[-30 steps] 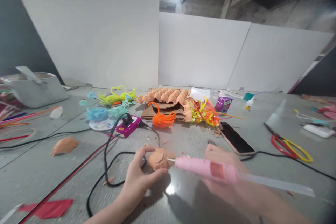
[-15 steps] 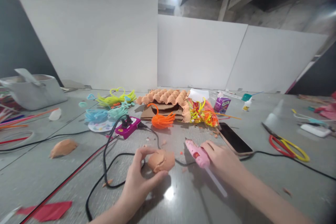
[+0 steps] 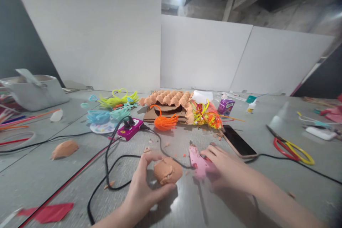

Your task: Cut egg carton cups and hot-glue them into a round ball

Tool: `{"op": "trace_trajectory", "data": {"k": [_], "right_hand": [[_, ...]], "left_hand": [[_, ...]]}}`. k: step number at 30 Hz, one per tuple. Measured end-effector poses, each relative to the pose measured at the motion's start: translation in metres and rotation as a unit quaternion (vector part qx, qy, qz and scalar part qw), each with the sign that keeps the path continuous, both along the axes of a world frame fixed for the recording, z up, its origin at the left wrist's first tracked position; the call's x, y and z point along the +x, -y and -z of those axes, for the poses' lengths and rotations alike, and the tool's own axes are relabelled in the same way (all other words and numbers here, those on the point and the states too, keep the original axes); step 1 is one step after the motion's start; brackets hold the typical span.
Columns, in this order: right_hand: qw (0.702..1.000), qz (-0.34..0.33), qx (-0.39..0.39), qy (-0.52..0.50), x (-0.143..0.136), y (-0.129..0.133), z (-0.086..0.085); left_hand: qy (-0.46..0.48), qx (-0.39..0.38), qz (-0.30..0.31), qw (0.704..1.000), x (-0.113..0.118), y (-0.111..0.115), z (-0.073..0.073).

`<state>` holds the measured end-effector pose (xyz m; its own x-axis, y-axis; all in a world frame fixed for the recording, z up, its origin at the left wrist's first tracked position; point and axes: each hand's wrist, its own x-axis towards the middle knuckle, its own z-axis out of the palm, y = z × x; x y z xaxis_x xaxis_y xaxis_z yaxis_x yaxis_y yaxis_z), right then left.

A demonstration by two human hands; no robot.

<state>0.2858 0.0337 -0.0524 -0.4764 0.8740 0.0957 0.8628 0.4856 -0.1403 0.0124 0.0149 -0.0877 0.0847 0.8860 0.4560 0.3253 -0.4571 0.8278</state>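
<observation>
My left hand [image 3: 149, 181] is curled round a rounded tan piece of egg carton [image 3: 168, 171], thumb below and fingers above. A rough, torn-looking seam crosses that piece. To its right, my right hand [image 3: 224, 165] is closed on a pink hot glue gun [image 3: 199, 162], whose tip points away from me. Motion blurs the gun, and the hand partly hides it. Farther left lies another tan carton piece [image 3: 65, 149]. Behind my hands sits an orange pipe-cleaner figure [image 3: 165, 122] with a curved neck, in front of a bumpy egg carton [image 3: 171, 98].
Black cables run from a purple power strip [image 3: 130, 129] across the table. A phone [image 3: 239, 140] and red-yellow scissors [image 3: 291, 149] lie at right. Colourful pipe cleaners [image 3: 119, 99], a grey basket [image 3: 37, 94] and a red scrap [image 3: 46, 213] are at left.
My left hand has shifted slightly right and toward me with the carton piece. The glue gun has turned and lowered in my right hand; its clear glue stick no longer shows.
</observation>
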Motion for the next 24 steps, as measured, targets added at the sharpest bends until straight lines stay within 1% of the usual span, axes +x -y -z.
{"op": "trace_trajectory", "data": {"k": [3, 5, 8, 11, 14, 16, 18, 22, 24], "right_hand": [[0.995, 0.006, -0.026, -0.091, -0.009, 0.009, -0.017], [0.984, 0.024, -0.049, -0.169, -0.022, 0.02, -0.024], [0.959, 0.036, -0.12, -0.256, -0.047, 0.04, -0.027], [0.938, 0.047, -0.137, -0.315, -0.068, 0.056, -0.025], [0.929, 0.086, -0.127, -0.338, -0.079, 0.06, -0.026], [0.925, 0.107, -0.12, -0.345, -0.08, 0.059, -0.028], [0.921, 0.117, -0.112, -0.355, -0.079, 0.057, -0.031], [0.918, 0.111, -0.103, -0.366, -0.076, 0.054, -0.033], [0.922, 0.106, -0.107, -0.358, -0.075, 0.052, -0.031]], "left_hand": [[0.017, -0.004, 0.003, 1.0, 0.003, 0.005, 0.0], [0.035, -0.008, 0.009, 0.999, 0.006, 0.01, 0.002], [0.049, 0.003, 0.035, 0.998, 0.01, 0.017, 0.007], [0.048, 0.029, 0.058, 0.997, 0.012, 0.021, 0.01], [0.038, 0.025, 0.065, 0.997, 0.012, 0.022, 0.011], [0.028, 0.02, 0.081, 0.996, 0.01, 0.021, 0.011], [0.01, 0.032, 0.081, 0.996, 0.008, 0.02, 0.01], [-0.067, 0.108, 0.033, 0.991, 0.004, 0.021, 0.007], [-0.109, 0.138, 0.025, 0.984, 0.003, 0.021, 0.005]]}}
